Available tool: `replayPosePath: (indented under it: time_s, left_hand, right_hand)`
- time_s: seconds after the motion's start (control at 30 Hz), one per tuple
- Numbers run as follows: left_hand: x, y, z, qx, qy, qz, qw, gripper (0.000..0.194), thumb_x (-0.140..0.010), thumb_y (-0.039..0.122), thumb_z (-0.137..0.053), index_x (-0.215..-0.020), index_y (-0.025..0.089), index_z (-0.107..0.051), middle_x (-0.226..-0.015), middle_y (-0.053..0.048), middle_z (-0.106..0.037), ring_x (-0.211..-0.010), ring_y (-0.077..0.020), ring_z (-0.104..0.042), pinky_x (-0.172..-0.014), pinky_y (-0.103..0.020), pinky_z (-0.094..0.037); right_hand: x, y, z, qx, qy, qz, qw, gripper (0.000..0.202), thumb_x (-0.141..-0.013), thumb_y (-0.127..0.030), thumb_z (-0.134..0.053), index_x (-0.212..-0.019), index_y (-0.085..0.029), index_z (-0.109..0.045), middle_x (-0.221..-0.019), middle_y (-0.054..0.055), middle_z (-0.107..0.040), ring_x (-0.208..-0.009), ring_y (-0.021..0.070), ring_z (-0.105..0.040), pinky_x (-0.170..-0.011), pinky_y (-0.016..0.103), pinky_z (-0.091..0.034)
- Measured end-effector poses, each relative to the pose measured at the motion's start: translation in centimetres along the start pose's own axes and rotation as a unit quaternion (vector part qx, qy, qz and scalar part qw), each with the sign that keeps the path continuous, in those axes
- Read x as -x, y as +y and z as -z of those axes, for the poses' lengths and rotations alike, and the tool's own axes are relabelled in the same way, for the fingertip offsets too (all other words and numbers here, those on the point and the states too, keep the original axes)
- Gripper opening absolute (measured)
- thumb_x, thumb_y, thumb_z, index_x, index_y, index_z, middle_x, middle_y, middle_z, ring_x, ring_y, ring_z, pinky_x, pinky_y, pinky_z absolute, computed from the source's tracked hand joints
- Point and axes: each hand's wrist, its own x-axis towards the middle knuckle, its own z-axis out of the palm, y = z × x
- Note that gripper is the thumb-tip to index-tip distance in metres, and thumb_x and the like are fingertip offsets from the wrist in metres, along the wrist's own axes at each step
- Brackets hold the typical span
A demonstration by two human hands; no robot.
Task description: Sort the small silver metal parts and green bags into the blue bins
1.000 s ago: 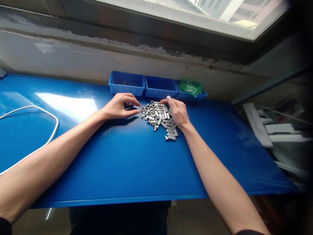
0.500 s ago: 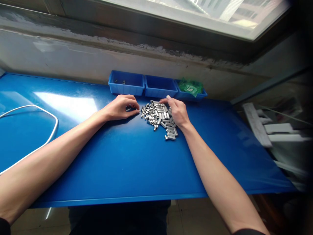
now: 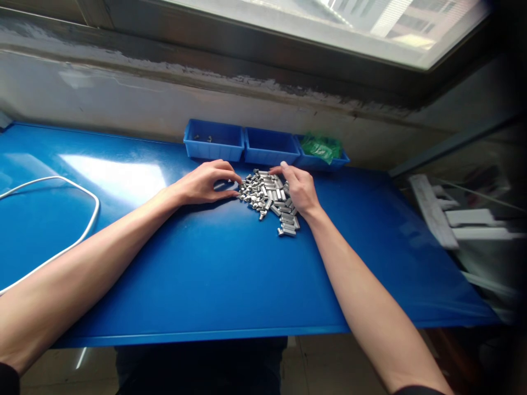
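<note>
A heap of small silver metal parts lies on the blue table [image 3: 197, 274] between my hands. Stubby bolts [image 3: 251, 193] make up its left side, while longer bar-like metal spacers [image 3: 273, 189] lie on the right. At the heap's left edge is my left hand [image 3: 208, 184], thumb and forefinger apart and their tips right at the outermost bolts. My right hand [image 3: 301, 189] rests against the right side of the spacers, forefinger stretched left over the far edge and thumb raised. Its other fingers are hidden behind the palm.
Behind the heap stand three joined blue bins: a left bin [image 3: 214, 151] with a few small parts, a middle bin [image 3: 272, 155], and a right bin [image 3: 302, 161] holding a green plastic bag [image 3: 323, 147]. A white cable [image 3: 88, 192] curves across the table's left side.
My left thumb and forefinger have spread apart and come slightly right, up to the bolts. My right hand has stayed in place beside the spacers.
</note>
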Motion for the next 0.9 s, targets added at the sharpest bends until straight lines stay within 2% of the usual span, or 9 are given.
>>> replayPosePath:
  time_s: [0.17,0.3,0.53,0.67,0.73,0.83,0.9]
  left_hand:
    - [0.0,-0.33,-0.29,0.012,0.003,0.003,1.0,0.023,-0.096,0.034,-0.067,-0.11,0.023,-0.082,-0.108,-0.009,-0.076,-0.097,-0.0208,-0.071,-0.087,-0.032,-0.056]
    - [-0.02,-0.51,-0.39,0.001,0.002,0.004,1.0,0.025,-0.098,0.035,-0.065,-0.113,0.022,-0.081,-0.109,-0.01,-0.075,-0.099,-0.0212,-0.07,-0.088,-0.032,-0.055]
    - [-0.2,-0.43,-0.32,0.012,-0.005,0.022,1.0,0.022,-0.098,0.035,-0.062,-0.1,0.019,-0.076,-0.104,-0.009,-0.074,-0.094,-0.0198,-0.069,-0.085,-0.031,-0.055]
    - [-0.11,-0.09,-0.21,0.044,0.028,0.077,0.996,0.021,-0.094,0.037,-0.066,-0.095,0.018,-0.075,-0.09,-0.006,-0.076,-0.078,-0.0164,-0.07,-0.074,-0.027,-0.055]
    - [-0.04,0.0,-0.19,0.085,0.056,0.1,0.99,0.02,-0.09,0.038,-0.07,-0.094,0.018,-0.074,-0.087,-0.005,-0.076,-0.075,-0.0162,-0.071,-0.074,-0.026,-0.056]
    - [-0.09,0.02,-0.16,0.137,0.082,0.11,0.981,0.024,-0.088,0.035,-0.071,-0.104,0.018,-0.074,-0.088,-0.005,-0.076,-0.077,-0.0161,-0.071,-0.076,-0.026,-0.058]
    - [-0.21,0.02,-0.1,0.134,0.089,0.107,0.981,0.028,-0.089,0.033,-0.068,-0.111,0.018,-0.076,-0.092,-0.006,-0.075,-0.078,-0.0153,-0.07,-0.074,-0.025,-0.057]
  right_hand:
    - [-0.04,0.2,0.0,-0.001,-0.002,0.0,1.0,0.061,-0.097,-0.076,-0.047,-0.091,-0.027,-0.084,-0.107,0.003,-0.083,-0.111,0.0273,-0.073,-0.106,0.04,-0.048]
    - [-0.01,0.15,-0.01,-0.003,-0.002,-0.001,1.0,0.061,-0.097,-0.076,-0.048,-0.09,-0.027,-0.084,-0.109,0.003,-0.083,-0.111,0.0275,-0.073,-0.106,0.04,-0.048]
    - [-0.01,0.01,0.07,0.003,-0.004,0.004,1.0,0.06,-0.098,-0.074,-0.047,-0.09,-0.027,-0.083,-0.109,0.003,-0.082,-0.111,0.0271,-0.073,-0.106,0.04,-0.047]
    - [0.01,-0.03,0.06,0.002,-0.004,0.001,1.0,0.061,-0.098,-0.075,-0.047,-0.09,-0.027,-0.083,-0.108,0.003,-0.083,-0.111,0.0273,-0.073,-0.106,0.04,-0.048]
    - [0.02,-0.03,0.04,0.002,-0.002,0.001,1.0,0.061,-0.097,-0.076,-0.047,-0.09,-0.027,-0.083,-0.108,0.003,-0.083,-0.111,0.0275,-0.073,-0.106,0.04,-0.048]
    - [0.02,-0.03,0.03,0.001,-0.003,0.0,1.0,0.061,-0.097,-0.075,-0.047,-0.09,-0.027,-0.083,-0.109,0.003,-0.083,-0.112,0.0273,-0.073,-0.106,0.039,-0.048]
    - [0.02,-0.04,0.04,-0.001,-0.004,0.0,1.0,0.06,-0.098,-0.074,-0.047,-0.091,-0.027,-0.084,-0.107,0.003,-0.083,-0.111,0.027,-0.073,-0.105,0.039,-0.047]
